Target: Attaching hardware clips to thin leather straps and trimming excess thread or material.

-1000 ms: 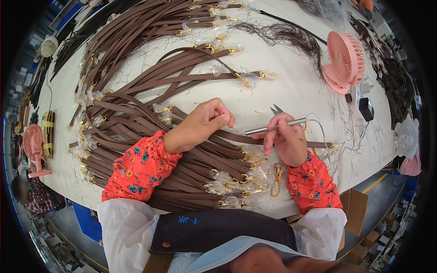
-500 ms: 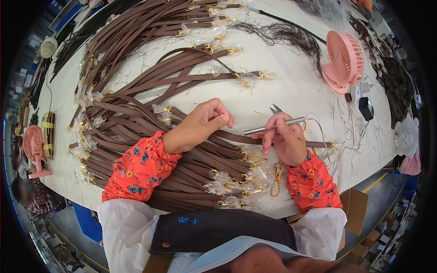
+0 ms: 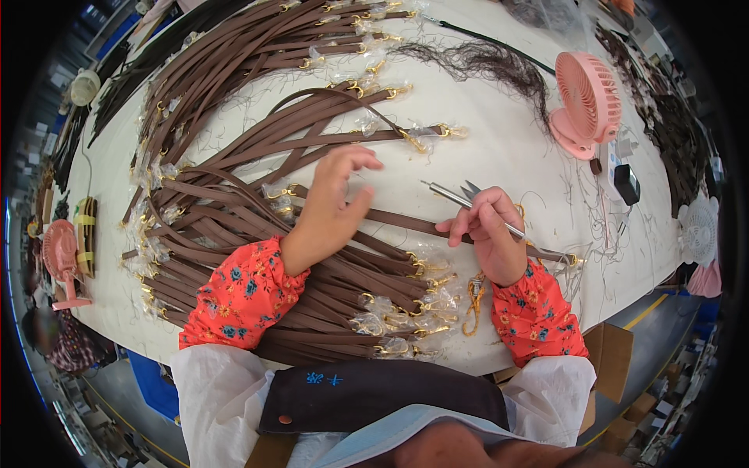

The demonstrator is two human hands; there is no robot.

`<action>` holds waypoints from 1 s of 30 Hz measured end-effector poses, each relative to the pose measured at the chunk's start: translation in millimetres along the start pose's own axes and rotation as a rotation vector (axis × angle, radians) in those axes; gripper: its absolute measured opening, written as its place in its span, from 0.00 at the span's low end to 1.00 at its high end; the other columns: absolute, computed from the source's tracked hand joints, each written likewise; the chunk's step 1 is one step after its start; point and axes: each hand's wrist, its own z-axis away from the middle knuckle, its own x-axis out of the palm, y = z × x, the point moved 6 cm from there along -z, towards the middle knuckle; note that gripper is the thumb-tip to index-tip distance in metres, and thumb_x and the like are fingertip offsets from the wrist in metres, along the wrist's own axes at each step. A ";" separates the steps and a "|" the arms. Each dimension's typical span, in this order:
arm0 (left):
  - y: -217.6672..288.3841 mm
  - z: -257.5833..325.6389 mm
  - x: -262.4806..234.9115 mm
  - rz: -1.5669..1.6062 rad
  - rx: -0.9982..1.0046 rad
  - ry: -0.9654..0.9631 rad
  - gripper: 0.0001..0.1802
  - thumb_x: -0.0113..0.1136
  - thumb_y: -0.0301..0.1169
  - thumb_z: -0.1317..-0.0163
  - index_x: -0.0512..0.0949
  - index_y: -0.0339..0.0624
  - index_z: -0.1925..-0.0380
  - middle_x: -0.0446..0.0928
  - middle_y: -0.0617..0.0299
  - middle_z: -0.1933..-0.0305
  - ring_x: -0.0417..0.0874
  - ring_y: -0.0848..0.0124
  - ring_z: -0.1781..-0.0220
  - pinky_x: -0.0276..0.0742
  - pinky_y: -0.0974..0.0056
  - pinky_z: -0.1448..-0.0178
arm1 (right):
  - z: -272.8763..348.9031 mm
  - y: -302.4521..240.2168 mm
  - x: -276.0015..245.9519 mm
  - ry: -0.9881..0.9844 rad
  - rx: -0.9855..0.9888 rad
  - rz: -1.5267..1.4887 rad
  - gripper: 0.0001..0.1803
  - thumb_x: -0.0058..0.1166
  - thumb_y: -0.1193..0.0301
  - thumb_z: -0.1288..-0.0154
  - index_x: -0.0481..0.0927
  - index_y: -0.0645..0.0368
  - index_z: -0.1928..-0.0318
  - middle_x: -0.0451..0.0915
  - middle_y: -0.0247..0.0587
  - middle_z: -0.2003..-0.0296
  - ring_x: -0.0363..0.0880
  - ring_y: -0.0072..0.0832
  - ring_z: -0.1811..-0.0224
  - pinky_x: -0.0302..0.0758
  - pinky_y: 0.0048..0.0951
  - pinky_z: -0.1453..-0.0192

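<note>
My left hand point(image 3: 321, 210) is raised over the brown straps point(image 3: 234, 214), fingers apart and nothing in it. My right hand point(image 3: 499, 248) holds a slim silver pen-shaped metal tool point(image 3: 452, 195), its thin tip pointing up and left. Two pointed scissor blades point(image 3: 470, 189) stick out beside that tool; their handles are hidden by the hand. One brown strap point(image 3: 402, 221) runs from near my left hand, passes beneath my right fingers, and ends in a gold clasp point(image 3: 575, 259). Many straps have gold clasps wrapped in clear plastic point(image 3: 390, 316).
More brown straps point(image 3: 226, 58) lie at the far left. A pink fan point(image 3: 587, 97) stands at the far right, close to a dark thread heap point(image 3: 491, 62). Another pink fan point(image 3: 60, 253) is at the left edge. A gold-coloured cord loop point(image 3: 473, 308) lies below my right hand.
My left hand has moved up and left, its fingers opening from a pinch. In my right hand, the silver tool has tilted so its tip points up and left.
</note>
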 end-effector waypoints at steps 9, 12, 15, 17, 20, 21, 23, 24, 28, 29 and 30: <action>20.0 11.2 23.9 -0.393 0.249 -0.421 0.13 0.66 0.34 0.44 0.76 0.44 0.61 0.76 0.60 0.63 0.77 0.60 0.58 0.70 0.58 0.53 | 0.8 -22.6 19.4 -0.003 -0.322 0.960 0.06 0.48 0.71 0.27 0.75 0.59 0.56 0.82 0.46 0.62 0.82 0.32 0.63 0.76 0.30 0.56; 39.5 2.5 1.5 -0.434 0.306 -0.307 0.14 0.68 0.37 0.46 0.77 0.45 0.63 0.75 0.63 0.73 0.77 0.61 0.69 0.71 0.60 0.61 | 4.0 -35.7 23.4 0.027 -0.496 1.148 0.06 0.57 0.77 0.36 0.76 0.57 0.59 0.80 0.44 0.68 0.81 0.38 0.71 0.76 0.31 0.68; 72.6 -5.6 -42.6 -0.463 0.416 -0.046 0.12 0.71 0.37 0.48 0.80 0.45 0.70 0.78 0.62 0.75 0.79 0.61 0.73 0.72 0.61 0.66 | 10.3 -56.4 15.0 0.104 -0.661 1.316 0.10 0.60 0.80 0.40 0.75 0.57 0.60 0.76 0.42 0.74 0.77 0.39 0.77 0.72 0.34 0.74; 84.7 -3.0 -80.0 -0.464 0.435 0.158 0.06 0.69 0.30 0.45 0.81 0.43 0.74 0.81 0.61 0.73 0.80 0.62 0.73 0.72 0.61 0.66 | 13.9 -68.7 7.8 0.221 -0.709 1.382 0.12 0.60 0.82 0.42 0.75 0.57 0.59 0.74 0.42 0.75 0.76 0.39 0.79 0.71 0.35 0.75; 97.4 9.0 -134.7 -0.676 0.432 0.413 0.02 0.65 0.25 0.43 0.81 0.40 0.72 0.79 0.61 0.78 0.76 0.67 0.79 0.69 0.65 0.73 | 15.2 -74.8 2.0 0.259 -0.723 1.373 0.15 0.61 0.84 0.44 0.75 0.56 0.58 0.73 0.42 0.76 0.75 0.39 0.79 0.70 0.36 0.76; 96.3 15.0 -147.4 -0.687 0.430 0.419 0.02 0.65 0.25 0.43 0.81 0.40 0.72 0.79 0.61 0.78 0.76 0.67 0.79 0.69 0.65 0.73 | 15.6 -73.6 4.2 0.251 -0.730 1.366 0.15 0.61 0.84 0.44 0.75 0.56 0.58 0.73 0.42 0.76 0.75 0.39 0.79 0.70 0.36 0.76; 80.0 23.7 -182.9 -0.618 0.174 0.536 0.03 0.65 0.24 0.43 0.81 0.38 0.72 0.76 0.62 0.82 0.71 0.69 0.83 0.67 0.65 0.75 | 17.9 -70.5 16.1 0.124 -0.754 1.425 0.15 0.61 0.84 0.45 0.75 0.56 0.58 0.72 0.42 0.76 0.75 0.39 0.78 0.69 0.35 0.76; 76.5 31.8 -197.4 -0.625 0.176 0.543 0.03 0.65 0.24 0.43 0.81 0.38 0.72 0.76 0.62 0.82 0.71 0.69 0.83 0.67 0.65 0.75 | 19.1 -70.1 24.5 0.061 -0.759 1.435 0.17 0.61 0.85 0.47 0.75 0.56 0.57 0.74 0.42 0.74 0.76 0.40 0.77 0.70 0.35 0.76; 44.9 59.1 -229.1 -0.880 -0.082 0.427 0.06 0.64 0.28 0.41 0.79 0.38 0.72 0.72 0.62 0.85 0.69 0.69 0.85 0.66 0.65 0.76 | 25.5 -48.5 46.5 -0.102 -0.693 1.274 0.18 0.61 0.83 0.46 0.75 0.56 0.55 0.76 0.43 0.72 0.77 0.40 0.75 0.72 0.34 0.74; 37.9 63.7 -229.9 -1.018 -0.161 0.335 0.06 0.63 0.29 0.40 0.79 0.38 0.72 0.71 0.62 0.86 0.70 0.68 0.85 0.66 0.65 0.77 | 27.3 -41.0 53.5 -0.209 -0.653 1.188 0.17 0.61 0.82 0.45 0.75 0.56 0.55 0.76 0.43 0.71 0.77 0.40 0.74 0.74 0.34 0.72; 28.3 68.3 -235.5 -1.090 -0.284 0.281 0.06 0.62 0.30 0.39 0.79 0.39 0.69 0.75 0.62 0.81 0.75 0.63 0.80 0.69 0.63 0.73 | 28.5 -34.3 59.4 -0.313 -0.612 1.102 0.17 0.62 0.81 0.44 0.75 0.56 0.54 0.77 0.43 0.71 0.78 0.40 0.74 0.75 0.34 0.71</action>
